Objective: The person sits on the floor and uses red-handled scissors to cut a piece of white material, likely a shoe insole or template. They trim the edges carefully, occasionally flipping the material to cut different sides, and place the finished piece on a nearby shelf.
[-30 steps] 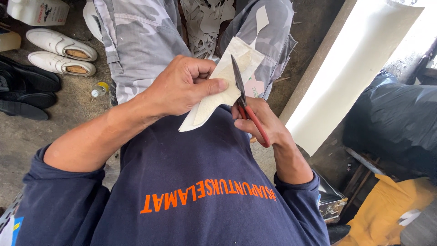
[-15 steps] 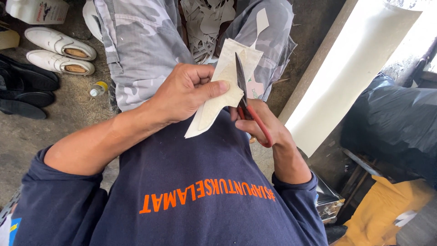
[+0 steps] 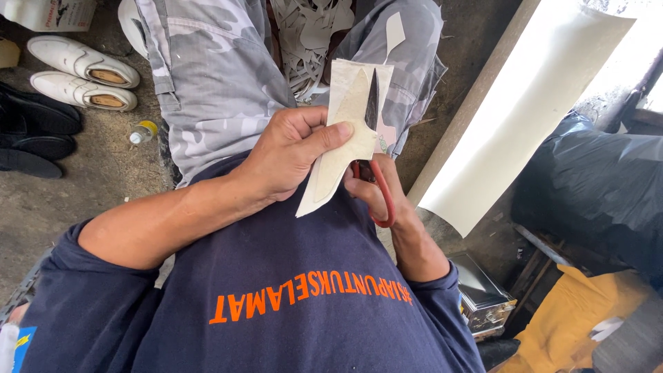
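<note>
Head view, looking down over a navy shirt [image 3: 276,311] and grey camouflage trousers [image 3: 207,76]. A wide cream sheet [image 3: 532,103] leans at the right, near a black bag [image 3: 594,186]. White shoes [image 3: 83,72] sit far left on the floor. In the middle, the left hand [image 3: 290,155] is closed, pinching a cream cut-out piece [image 3: 342,145] with its thumb on top. The right hand [image 3: 376,190], partly hidden behind the piece, grips red-handled scissors [image 3: 373,152] whose dark blades lie against the piece, pointing away.

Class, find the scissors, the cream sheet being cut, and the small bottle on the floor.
scissors [image 3: 373,103], head view, on the dark blade
sheet [image 3: 343,148], head view, its middle
bottle [image 3: 143,132], head view, its body
</note>
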